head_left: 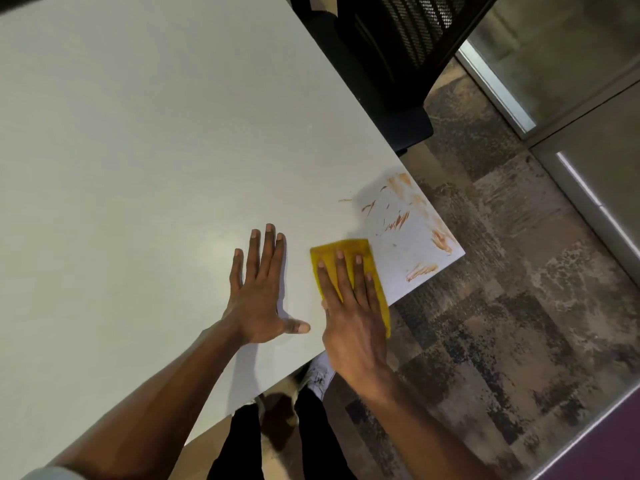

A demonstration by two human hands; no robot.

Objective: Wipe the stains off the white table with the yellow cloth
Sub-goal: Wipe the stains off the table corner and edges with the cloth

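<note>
The white table (pixel 156 150) fills the left and middle of the view. Orange-brown stains (pixel 401 216) streak its near right corner. A folded yellow cloth (pixel 346 249) lies flat on the table just left of the stains, its lower end hanging past the table edge. My right hand (pixel 353 317) presses flat on the cloth with fingers spread, covering most of it. My left hand (pixel 259 292) rests flat on the bare table to the left of the cloth, fingers apart and holding nothing.
A black mesh office chair (pixel 391 53) stands at the table's far right side. Patterned carpet (pixel 502 306) lies beyond the table corner, with glass partitions (pixel 571 81) at the right. My legs and a white shoe (pixel 317 375) show below the near edge.
</note>
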